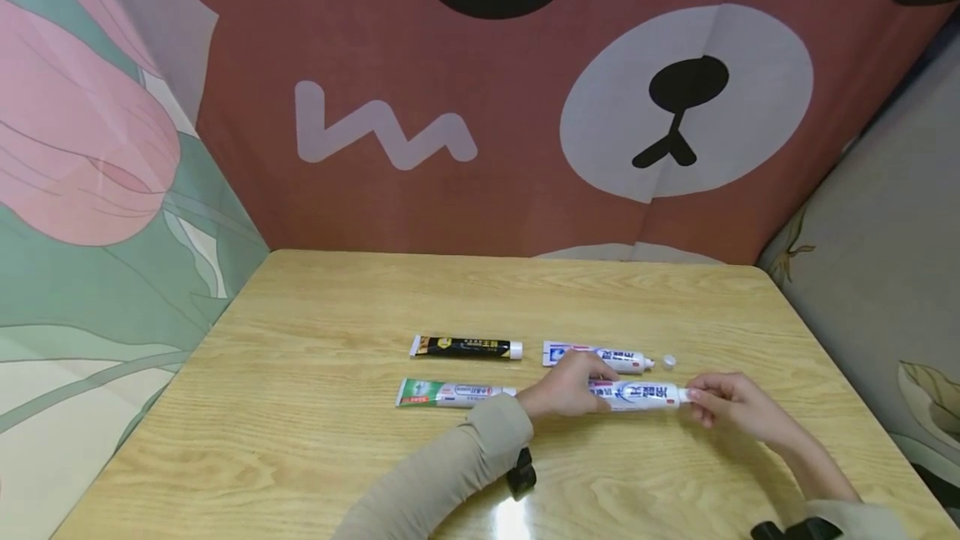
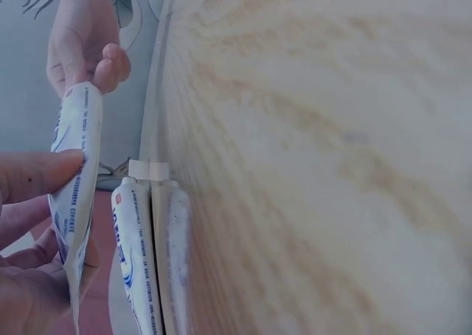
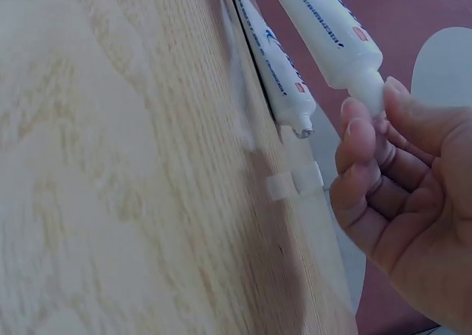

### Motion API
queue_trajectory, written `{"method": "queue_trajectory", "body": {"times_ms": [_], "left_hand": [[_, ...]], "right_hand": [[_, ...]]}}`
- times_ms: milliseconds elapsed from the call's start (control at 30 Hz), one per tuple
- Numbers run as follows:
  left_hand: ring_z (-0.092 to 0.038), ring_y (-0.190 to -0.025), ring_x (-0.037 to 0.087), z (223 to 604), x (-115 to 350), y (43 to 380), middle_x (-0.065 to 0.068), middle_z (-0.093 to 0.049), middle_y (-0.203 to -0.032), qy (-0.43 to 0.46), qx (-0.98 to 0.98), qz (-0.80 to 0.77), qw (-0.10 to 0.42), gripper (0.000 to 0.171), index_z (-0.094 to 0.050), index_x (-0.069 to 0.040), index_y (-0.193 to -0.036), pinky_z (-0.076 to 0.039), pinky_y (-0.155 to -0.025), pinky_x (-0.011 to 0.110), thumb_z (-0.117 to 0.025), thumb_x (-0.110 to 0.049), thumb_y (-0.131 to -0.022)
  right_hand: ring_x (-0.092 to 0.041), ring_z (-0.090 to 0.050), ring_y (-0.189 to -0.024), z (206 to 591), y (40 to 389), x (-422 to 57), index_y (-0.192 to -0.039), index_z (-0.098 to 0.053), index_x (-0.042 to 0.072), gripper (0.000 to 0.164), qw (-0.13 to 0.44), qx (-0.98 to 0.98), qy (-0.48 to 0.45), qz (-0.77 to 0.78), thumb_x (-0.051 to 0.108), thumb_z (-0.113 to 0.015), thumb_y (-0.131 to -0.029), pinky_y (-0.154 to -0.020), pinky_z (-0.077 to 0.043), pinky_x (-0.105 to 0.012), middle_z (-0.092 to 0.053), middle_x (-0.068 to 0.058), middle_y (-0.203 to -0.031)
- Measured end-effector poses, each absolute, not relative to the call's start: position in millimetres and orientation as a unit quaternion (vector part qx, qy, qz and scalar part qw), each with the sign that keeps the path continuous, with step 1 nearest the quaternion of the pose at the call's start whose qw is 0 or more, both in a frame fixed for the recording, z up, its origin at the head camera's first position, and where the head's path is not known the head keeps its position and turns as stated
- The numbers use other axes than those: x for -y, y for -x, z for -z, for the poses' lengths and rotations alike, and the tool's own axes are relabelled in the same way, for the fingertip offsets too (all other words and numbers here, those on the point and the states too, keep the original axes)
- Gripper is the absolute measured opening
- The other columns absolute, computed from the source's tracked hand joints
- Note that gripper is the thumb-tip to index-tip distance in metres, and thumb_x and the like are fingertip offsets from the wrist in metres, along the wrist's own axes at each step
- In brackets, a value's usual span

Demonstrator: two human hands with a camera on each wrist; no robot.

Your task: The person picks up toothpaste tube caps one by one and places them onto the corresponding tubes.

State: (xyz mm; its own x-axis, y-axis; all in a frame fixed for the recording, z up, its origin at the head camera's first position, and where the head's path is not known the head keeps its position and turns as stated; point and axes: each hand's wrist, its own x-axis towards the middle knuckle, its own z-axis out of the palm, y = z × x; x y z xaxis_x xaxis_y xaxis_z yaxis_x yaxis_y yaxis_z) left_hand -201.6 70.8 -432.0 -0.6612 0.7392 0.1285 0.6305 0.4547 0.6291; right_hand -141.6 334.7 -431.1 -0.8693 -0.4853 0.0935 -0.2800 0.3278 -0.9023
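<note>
My left hand [image 1: 570, 388] grips the body of a white and blue toothpaste tube [image 1: 641, 395], held raised above the table in the wrist views. At its other end my right hand [image 1: 738, 408] pinches the white cap [image 3: 366, 91] between thumb and fingers. The cap sits at the tube's neck; whether it is still threaded on I cannot tell. Just behind lies a second white and blue toothpaste tube [image 1: 600, 357] with its nozzle bare. A loose white cap [image 1: 669, 362] stands on the table beside that nozzle.
A black toothpaste tube [image 1: 465, 347] with a white cap lies left of the uncapped one. In front of it lies a green and white toothpaste tube [image 1: 453, 393], its cap end near my left wrist. The wooden table [image 1: 315, 298] meets a brown bear-print cloth [image 1: 450, 207] behind.
</note>
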Motion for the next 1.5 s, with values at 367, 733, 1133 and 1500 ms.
{"method": "queue_trajectory", "body": {"times_ms": [367,733,1133,1500], "left_hand": [[-0.053,-0.08,-0.001,437,-80,203,-0.005,-0.067,-0.093,-0.401,-0.858,-0.309,0.083,0.036,-0.07,-0.008,-0.1,-0.038,-0.071,0.008,-0.08,-0.01,-0.066],[-0.051,-0.074,0.001,440,-82,206,-0.006,-0.067,-0.085,-0.436,-0.864,-0.242,0.076,0.033,-0.071,-0.009,-0.097,-0.037,-0.071,0.009,-0.08,-0.01,-0.065],[-0.051,-0.07,0.003,438,-78,208,-0.005,-0.064,-0.079,-0.439,-0.861,-0.24,0.091,0.023,-0.069,-0.007,-0.092,-0.037,-0.065,0.01,-0.075,-0.008,-0.07],[-0.051,-0.07,0.001,433,-71,218,-0.001,-0.064,-0.087,-0.349,-0.863,-0.356,0.078,0.03,-0.067,-0.005,-0.102,-0.04,-0.063,0.012,-0.075,-0.017,-0.075]], "right_hand": [[-0.007,-0.053,-0.057,439,143,-338,-0.09,-0.056,-0.015,0.02,0.108,-0.84,0.198,0.494,0.0,-0.042,-0.095,-0.047,-0.046,-0.026,-0.057,-0.005,-0.066],[-0.01,-0.055,-0.059,444,148,-335,-0.092,-0.058,-0.009,0.027,0.165,-0.857,0.152,0.464,0.014,-0.045,-0.096,-0.05,-0.048,-0.027,-0.058,-0.007,-0.071],[-0.007,-0.05,-0.055,439,148,-331,-0.085,-0.059,-0.003,0.022,0.159,-0.881,0.144,0.422,0.012,-0.047,-0.095,-0.047,-0.046,-0.025,-0.055,-0.004,-0.066],[-0.01,-0.05,-0.053,432,149,-336,-0.096,-0.061,-0.003,0.021,0.086,-0.917,0.117,0.371,0.016,-0.055,-0.092,-0.048,-0.042,-0.025,-0.055,-0.002,-0.064]]}}
